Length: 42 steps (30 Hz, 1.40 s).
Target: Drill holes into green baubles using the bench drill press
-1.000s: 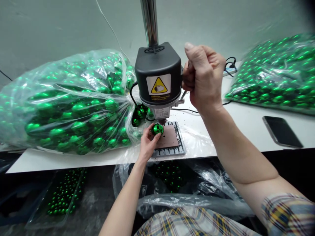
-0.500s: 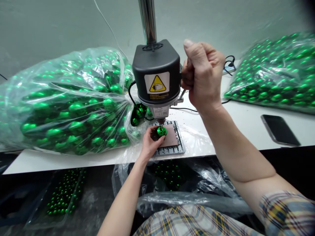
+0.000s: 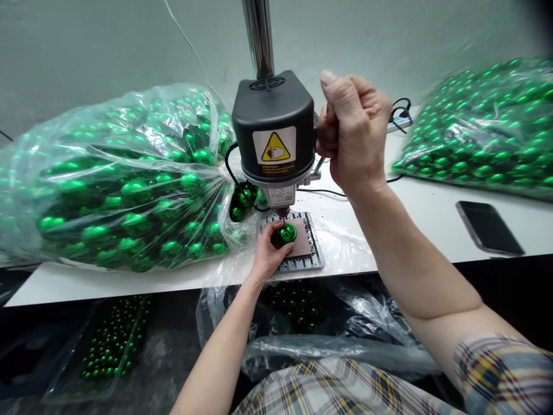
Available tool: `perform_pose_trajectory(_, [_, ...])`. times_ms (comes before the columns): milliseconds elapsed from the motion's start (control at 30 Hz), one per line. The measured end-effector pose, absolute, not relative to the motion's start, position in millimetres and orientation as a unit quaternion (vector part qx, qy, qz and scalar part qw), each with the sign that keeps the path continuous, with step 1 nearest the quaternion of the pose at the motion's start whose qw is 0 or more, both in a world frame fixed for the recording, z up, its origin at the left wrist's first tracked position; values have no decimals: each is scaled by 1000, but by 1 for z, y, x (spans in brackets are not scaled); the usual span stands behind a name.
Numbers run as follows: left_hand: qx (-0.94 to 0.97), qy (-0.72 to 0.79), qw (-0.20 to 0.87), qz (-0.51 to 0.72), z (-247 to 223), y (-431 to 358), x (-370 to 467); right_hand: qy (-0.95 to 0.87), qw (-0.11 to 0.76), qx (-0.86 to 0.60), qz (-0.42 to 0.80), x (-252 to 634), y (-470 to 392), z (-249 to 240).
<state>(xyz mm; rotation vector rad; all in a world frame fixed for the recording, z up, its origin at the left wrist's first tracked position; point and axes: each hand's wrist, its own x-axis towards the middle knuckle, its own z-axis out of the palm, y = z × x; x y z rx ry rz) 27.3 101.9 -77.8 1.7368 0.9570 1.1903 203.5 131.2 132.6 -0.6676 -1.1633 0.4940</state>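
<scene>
Left hand [image 3: 268,249]: one; pinched about a shiny green ball [image 3: 288,233], with the thumb on its near side and the fingers on its far side; the ball is held at the fingertips, over the pinkish board [image 3: 306,237] that lies beneath the hand on a slotted metal base [image 3: 317,255] strewn with dark chips.

Right hand [image 3: 356,127]: one; closed into a fist with the thumb uppermost, above and to the right of the left hand, beside the head of the drill press [image 3: 273,124]; apparently wrapped around a feed lever, the grip being hidden in the palm; a metal spoke [image 3: 318,168] is shown just below the fist.

Step in hand, as judged: the ball is being presented to the thin bit [image 3: 284,220] directly above the left fingertips; whether bit and ball are touching cannot be told.

Next move, as judged: a steady pinch, fingertips kept clear of the bit, and controlled pressure from the right hand are called for; slipping of the round, smooth ball is to be guarded against.

Surroundings: a bulging bag of green balls [image 3: 129,190], left of the left hand; a second bag [image 3: 488,132] and a phone [image 3: 490,227], right of the right hand.
</scene>
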Motion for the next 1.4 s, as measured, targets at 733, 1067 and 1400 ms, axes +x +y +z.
perform_pose_trajectory(733, [627, 406, 454, 485, -81, 96, 31, -537, 802, -236, 110, 187, 83, 93])
perform_pose_trajectory(1067, [622, 390, 466, 494, -81, 95, 32, -633, 762, -134, 15, 195, 77, 49])
perform_pose_trajectory(1400, [615, 394, 467, 498, -77, 94, 32, -687, 722, -78, -41, 199, 82, 43])
